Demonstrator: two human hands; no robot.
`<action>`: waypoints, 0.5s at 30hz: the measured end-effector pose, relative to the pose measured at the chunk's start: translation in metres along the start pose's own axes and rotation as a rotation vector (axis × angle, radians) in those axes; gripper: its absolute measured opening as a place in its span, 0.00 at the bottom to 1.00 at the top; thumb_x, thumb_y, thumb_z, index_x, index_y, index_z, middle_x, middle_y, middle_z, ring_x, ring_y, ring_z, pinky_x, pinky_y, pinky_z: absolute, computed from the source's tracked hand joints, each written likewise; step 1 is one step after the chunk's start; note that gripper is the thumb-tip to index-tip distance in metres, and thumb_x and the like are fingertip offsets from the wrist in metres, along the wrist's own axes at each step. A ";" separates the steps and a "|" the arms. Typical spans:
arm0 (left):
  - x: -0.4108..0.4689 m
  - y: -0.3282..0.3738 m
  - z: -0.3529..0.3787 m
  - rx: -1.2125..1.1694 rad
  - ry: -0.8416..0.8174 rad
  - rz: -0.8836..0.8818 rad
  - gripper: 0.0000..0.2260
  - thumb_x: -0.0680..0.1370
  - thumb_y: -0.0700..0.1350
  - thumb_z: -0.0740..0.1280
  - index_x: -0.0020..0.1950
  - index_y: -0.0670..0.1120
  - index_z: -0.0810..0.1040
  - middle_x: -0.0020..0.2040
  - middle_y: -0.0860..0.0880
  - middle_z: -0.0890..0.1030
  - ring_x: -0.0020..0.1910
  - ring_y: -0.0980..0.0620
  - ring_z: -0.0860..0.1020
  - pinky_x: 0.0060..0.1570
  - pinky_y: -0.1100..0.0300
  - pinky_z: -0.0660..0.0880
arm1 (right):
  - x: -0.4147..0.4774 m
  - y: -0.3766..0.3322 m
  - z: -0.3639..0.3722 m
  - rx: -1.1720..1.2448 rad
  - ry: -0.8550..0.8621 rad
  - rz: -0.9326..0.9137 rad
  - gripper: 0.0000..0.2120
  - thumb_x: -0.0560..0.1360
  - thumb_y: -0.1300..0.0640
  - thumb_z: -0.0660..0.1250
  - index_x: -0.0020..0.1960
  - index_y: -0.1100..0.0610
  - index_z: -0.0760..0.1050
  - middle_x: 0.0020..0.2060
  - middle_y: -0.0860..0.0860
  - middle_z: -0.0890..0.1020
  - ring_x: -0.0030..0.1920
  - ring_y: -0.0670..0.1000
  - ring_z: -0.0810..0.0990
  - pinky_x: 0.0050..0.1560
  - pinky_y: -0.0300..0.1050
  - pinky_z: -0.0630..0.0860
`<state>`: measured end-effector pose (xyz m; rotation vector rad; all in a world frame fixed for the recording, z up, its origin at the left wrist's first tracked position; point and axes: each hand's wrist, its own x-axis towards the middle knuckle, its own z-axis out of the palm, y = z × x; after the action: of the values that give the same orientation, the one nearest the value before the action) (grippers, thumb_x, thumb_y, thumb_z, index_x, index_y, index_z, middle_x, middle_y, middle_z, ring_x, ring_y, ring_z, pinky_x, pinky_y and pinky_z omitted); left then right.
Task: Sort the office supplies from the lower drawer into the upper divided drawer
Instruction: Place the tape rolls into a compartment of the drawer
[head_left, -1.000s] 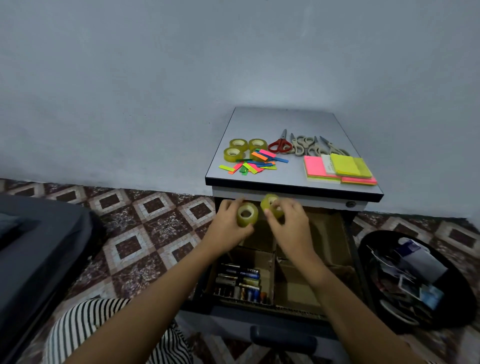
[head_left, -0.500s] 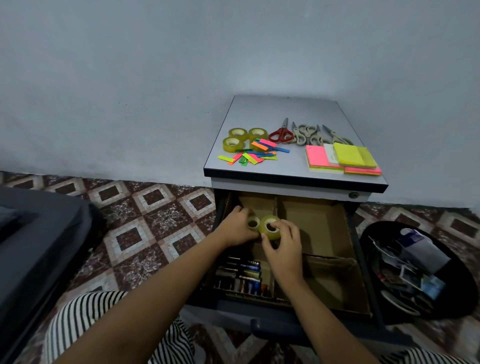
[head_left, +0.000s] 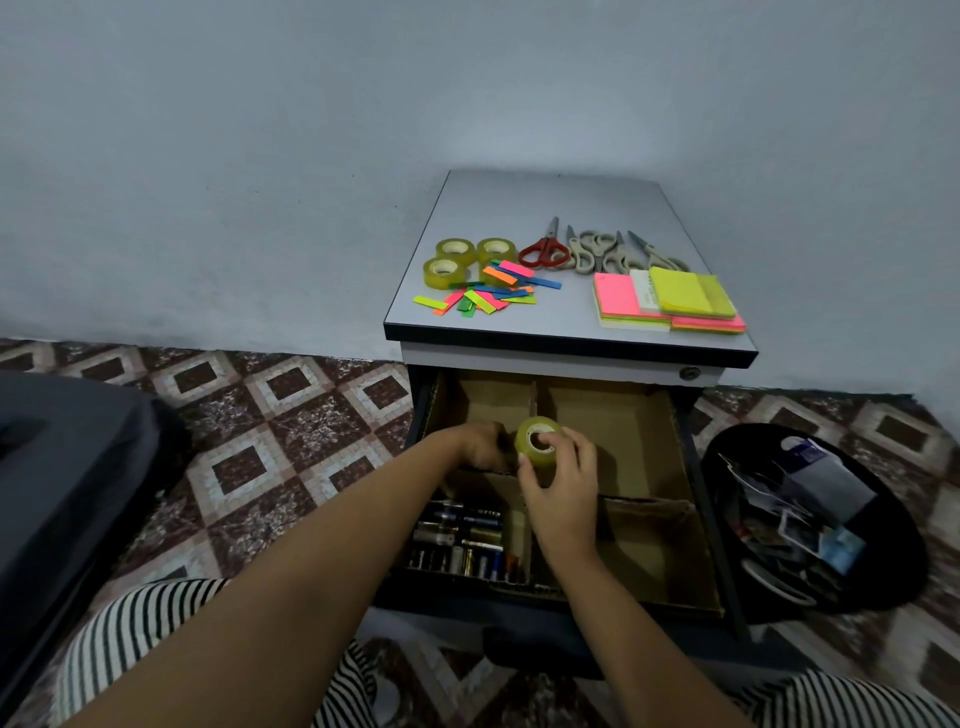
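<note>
The open divided drawer (head_left: 649, 415) has cardboard partitions. Over the divider between its two back compartments, my right hand (head_left: 558, 483) grips a yellowish tape roll (head_left: 537, 441) with fingers round its rim. My left hand (head_left: 480, 449) reaches down into the back left compartment with curled fingers; whatever it holds is hidden. Several batteries (head_left: 457, 540) fill the front left compartment. On the cabinet top (head_left: 571, 208) lie three more tape rolls (head_left: 457, 260), coloured paper strips (head_left: 493, 293), several scissors (head_left: 587, 252) and stacked sticky notes (head_left: 670, 301).
A black bin (head_left: 810, 519) full of papers stands right of the drawer. A dark padded object (head_left: 62, 467) sits at the left on the patterned tile floor (head_left: 291, 415). The wall is right behind the cabinet. My striped trousers (head_left: 130, 634) frame the drawer front.
Both hands came down from the cabinet edge into the drawer with a tape roll each. The left hand has sunk into the back left compartment and its roll is out of sight.
</note>
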<state>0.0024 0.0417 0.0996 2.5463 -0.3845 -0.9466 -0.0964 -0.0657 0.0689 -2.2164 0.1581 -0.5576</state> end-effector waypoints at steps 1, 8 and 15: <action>0.002 -0.001 0.000 0.009 -0.025 -0.002 0.17 0.78 0.43 0.64 0.65 0.40 0.72 0.61 0.42 0.76 0.60 0.44 0.74 0.60 0.52 0.71 | 0.000 0.000 0.000 0.005 0.000 0.003 0.15 0.72 0.59 0.71 0.58 0.59 0.76 0.63 0.56 0.70 0.63 0.52 0.71 0.58 0.37 0.66; 0.007 -0.010 0.001 -0.035 -0.064 -0.055 0.14 0.79 0.44 0.63 0.62 0.41 0.75 0.59 0.42 0.78 0.55 0.46 0.76 0.53 0.55 0.72 | 0.000 0.001 0.000 0.015 0.001 0.007 0.15 0.72 0.58 0.71 0.58 0.59 0.76 0.63 0.56 0.71 0.63 0.54 0.71 0.58 0.39 0.68; -0.002 -0.005 0.001 -0.059 0.054 0.031 0.16 0.80 0.47 0.61 0.66 0.42 0.71 0.62 0.43 0.76 0.59 0.45 0.74 0.59 0.54 0.70 | 0.000 0.003 0.001 0.015 0.005 0.005 0.15 0.72 0.59 0.71 0.58 0.59 0.76 0.62 0.56 0.71 0.62 0.55 0.72 0.59 0.41 0.68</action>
<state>0.0009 0.0469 0.0983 2.4990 -0.3734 -0.8638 -0.0963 -0.0668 0.0664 -2.2000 0.1620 -0.5595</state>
